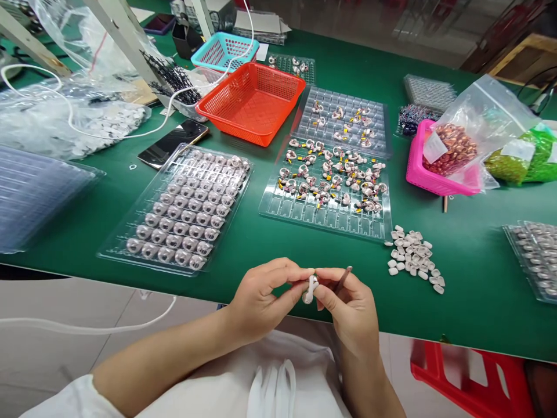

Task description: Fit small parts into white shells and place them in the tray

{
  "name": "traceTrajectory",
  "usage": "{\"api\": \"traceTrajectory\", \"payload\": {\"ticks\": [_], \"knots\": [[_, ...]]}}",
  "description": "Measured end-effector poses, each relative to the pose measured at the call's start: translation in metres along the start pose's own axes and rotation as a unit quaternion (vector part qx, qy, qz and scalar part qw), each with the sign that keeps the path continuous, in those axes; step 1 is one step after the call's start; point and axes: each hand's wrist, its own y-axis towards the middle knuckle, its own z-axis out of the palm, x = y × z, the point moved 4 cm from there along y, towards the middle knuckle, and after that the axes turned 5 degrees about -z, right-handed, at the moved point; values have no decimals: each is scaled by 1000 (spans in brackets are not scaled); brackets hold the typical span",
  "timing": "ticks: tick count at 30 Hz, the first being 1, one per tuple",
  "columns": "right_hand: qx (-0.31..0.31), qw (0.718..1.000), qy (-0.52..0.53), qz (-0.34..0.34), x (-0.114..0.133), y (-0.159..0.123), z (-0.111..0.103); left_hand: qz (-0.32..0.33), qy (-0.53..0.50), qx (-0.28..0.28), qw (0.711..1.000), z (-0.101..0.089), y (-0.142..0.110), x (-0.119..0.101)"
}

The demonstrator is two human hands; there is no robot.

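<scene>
At the table's front edge, my left hand (263,297) and my right hand (353,307) meet, pinching a small white earbud part (310,290) with a shiny rounded end between their fingertips. A thin brown stick-like tool (343,278) is tucked in my right hand, its tip pointing up. Left of my hands lies a clear tray (114,247) with rows of shiny round parts. Beyond them, another clear tray (278,208) carries many loose earbud pieces with yellow bits. Small white caps (411,252) lie heaped to the right.
A red basket (235,125) and a blue basket (201,58) stand at the back, near a phone (172,144). On the right are a pink basket (441,184) with bagged copper-coloured parts and a filled tray (535,261). Stacked trays (35,197) lie left; a red stool (470,368) stands below.
</scene>
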Motion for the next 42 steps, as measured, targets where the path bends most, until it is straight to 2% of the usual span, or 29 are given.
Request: {"api": "traceTrajectory", "payload": {"ticks": [3,7,12,17,20,28,36,42], "knots": [[39,999,2,35,0,2,-1,2,2,19,1000,0,0,0],[62,997,9,42,1,4,-3,5,7,36,999,-1,-2,1],[71,996,9,44,-1,2,-5,10,8,58,998,2,-5,3],[65,997,-2,43,1,-1,-9,36,-7,62,997,5,-6,0],[65,997,-2,42,4,-2,-10,25,-9,55,998,6,-6,0],[85,995,-46,10,14,-2,-9,-24,-56,25,998,7,-3,-4],[110,992,-64,-5,26,-6,-6,-50,-83,36,995,3,-7,-9],[97,987,-109,-62,31,-11,1,-17,-89,32,995,3,-11,-9]]}}
